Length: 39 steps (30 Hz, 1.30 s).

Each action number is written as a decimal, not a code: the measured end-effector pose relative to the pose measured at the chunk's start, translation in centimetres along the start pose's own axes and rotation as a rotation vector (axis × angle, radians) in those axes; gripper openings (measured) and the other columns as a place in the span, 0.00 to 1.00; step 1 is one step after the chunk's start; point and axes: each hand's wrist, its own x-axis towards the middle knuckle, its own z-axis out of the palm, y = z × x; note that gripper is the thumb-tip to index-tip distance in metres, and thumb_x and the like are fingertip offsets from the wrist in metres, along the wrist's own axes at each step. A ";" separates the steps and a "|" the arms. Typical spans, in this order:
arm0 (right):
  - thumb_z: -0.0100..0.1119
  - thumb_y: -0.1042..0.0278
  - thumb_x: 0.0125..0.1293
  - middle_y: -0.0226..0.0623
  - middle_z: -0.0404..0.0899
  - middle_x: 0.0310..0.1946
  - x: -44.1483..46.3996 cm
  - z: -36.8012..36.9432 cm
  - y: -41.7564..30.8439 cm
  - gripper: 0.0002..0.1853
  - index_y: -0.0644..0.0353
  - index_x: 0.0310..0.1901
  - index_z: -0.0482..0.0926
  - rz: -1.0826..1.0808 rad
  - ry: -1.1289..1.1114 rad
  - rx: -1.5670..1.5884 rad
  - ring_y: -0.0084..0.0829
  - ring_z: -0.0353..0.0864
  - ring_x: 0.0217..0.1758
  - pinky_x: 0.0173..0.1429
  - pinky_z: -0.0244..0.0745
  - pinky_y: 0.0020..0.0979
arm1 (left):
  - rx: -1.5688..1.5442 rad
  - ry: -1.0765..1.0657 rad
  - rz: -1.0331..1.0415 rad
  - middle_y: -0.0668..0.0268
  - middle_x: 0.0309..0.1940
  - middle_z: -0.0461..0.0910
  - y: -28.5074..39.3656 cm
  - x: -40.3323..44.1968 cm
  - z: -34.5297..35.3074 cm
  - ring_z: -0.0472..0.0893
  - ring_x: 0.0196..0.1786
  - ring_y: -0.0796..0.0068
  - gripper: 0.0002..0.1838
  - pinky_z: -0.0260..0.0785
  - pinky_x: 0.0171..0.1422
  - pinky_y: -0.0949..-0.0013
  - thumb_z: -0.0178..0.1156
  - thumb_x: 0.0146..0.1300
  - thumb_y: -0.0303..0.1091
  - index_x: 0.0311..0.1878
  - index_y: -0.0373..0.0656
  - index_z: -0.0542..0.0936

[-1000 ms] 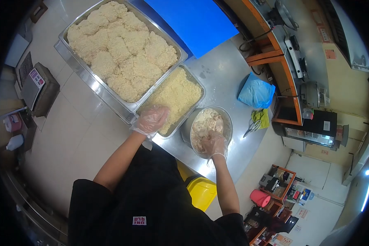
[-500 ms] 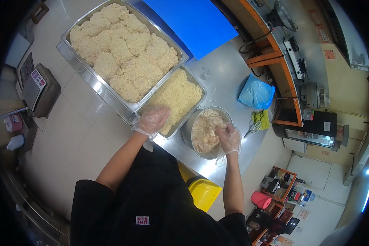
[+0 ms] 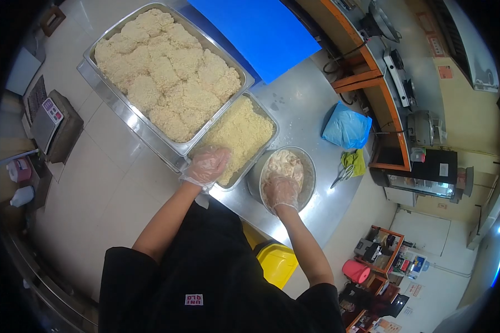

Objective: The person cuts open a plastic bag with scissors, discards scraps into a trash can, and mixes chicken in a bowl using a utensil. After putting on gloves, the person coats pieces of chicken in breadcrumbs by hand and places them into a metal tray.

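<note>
Both my hands wear clear plastic gloves. My left hand [image 3: 207,165] rests at the near corner of a metal tray of pale yellow crumbs [image 3: 241,127], its fingers curled together with nothing seen in them. In a round metal pot [image 3: 312,177], my right hand [image 3: 281,190] reaches down into wet, pale raw meat pieces [image 3: 286,162]. Its fingertips are hidden among the pieces, so their grip does not show. Beyond the crumbs stands a larger metal tray [image 3: 89,54] heaped with crumb-coated pieces [image 3: 169,72].
A blue board [image 3: 261,36] lies at the table's far side. Right of the pot are a light-blue plastic bag [image 3: 347,126], a green cloth [image 3: 354,161] and scissors [image 3: 342,174]. A yellow bin [image 3: 278,265] stands below the table edge. A scale [image 3: 49,119] sits at left.
My right hand has moved from the pot's right rim leftward and down into the meat. The left hand has stayed at the crumb tray's corner.
</note>
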 end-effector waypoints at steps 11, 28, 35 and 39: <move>0.63 0.53 0.56 0.47 0.85 0.44 -4.1 -7.1 1.3 0.20 0.50 0.50 0.85 -0.063 0.024 0.115 0.47 0.84 0.50 0.57 0.76 0.44 | 0.053 0.112 0.083 0.62 0.35 0.85 -0.3 0.2 0.1 0.83 0.37 0.59 0.09 0.76 0.46 0.59 0.55 0.69 0.37 0.42 0.45 0.82; 0.62 0.52 0.62 0.48 0.84 0.42 1.6 -1.2 -0.5 0.18 0.56 0.46 0.83 -0.102 0.266 -0.036 0.47 0.83 0.46 0.56 0.75 0.45 | 0.038 0.100 0.071 0.60 0.37 0.85 -0.4 -0.1 0.4 0.84 0.39 0.55 0.09 0.76 0.48 0.54 0.56 0.68 0.38 0.43 0.46 0.83; 0.60 0.57 0.62 0.53 0.85 0.43 1.7 -0.7 0.5 0.16 0.58 0.46 0.85 -0.036 0.076 0.107 0.48 0.84 0.49 0.57 0.74 0.45 | -0.133 0.050 0.151 0.56 0.49 0.83 0.5 2.0 0.2 0.80 0.56 0.53 0.13 0.68 0.67 0.52 0.57 0.66 0.39 0.50 0.46 0.81; 0.63 0.56 0.60 0.54 0.84 0.45 -1.3 -4.0 1.1 0.18 0.58 0.48 0.84 -0.134 0.000 0.302 0.49 0.83 0.50 0.55 0.76 0.45 | -0.002 -0.251 0.184 0.55 0.67 0.71 3.1 5.4 2.2 0.67 0.71 0.49 0.23 0.52 0.78 0.46 0.55 0.68 0.40 0.65 0.48 0.74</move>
